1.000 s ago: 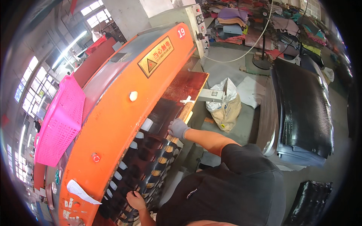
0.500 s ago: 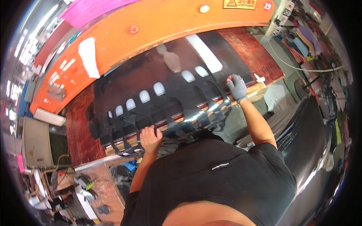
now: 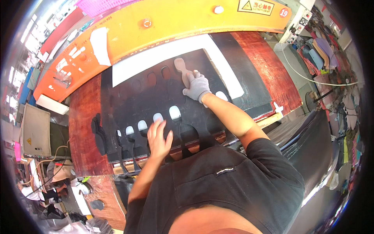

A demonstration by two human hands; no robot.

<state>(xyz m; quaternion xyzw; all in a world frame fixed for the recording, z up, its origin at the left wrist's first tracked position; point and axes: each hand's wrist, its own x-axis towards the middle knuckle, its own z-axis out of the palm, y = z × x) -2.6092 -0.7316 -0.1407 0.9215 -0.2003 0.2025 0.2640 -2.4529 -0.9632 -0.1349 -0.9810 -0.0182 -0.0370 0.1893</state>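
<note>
A black sheet (image 3: 156,97) with sole-shaped cut-outs lies across the work table, and white shows through several of its openings. My left hand (image 3: 159,140), bare, rests on the sheet's near part beside these openings, its fingers apart. My right hand (image 3: 198,86), in a grey glove, is farther off to the right. Its fingers are bent round a brownish sole-shaped piece (image 3: 180,65) on the sheet, partly covering it. Under the black sheet, a white sheet (image 3: 156,50) shows along the far and right sides.
An orange-yellow machine beam (image 3: 179,23) spans the far side of the table. Bare reddish board (image 3: 259,58) shows at the right end. Dark sole-shaped pieces (image 3: 99,132) lie at the left. A grey metal box (image 3: 36,130) stands beyond the table's left end.
My right hand has moved left from the sheet's right edge to the sole-shaped piece. The black sheet's far edge has come nearer, baring more white sheet. My left hand has moved onto the sheet.
</note>
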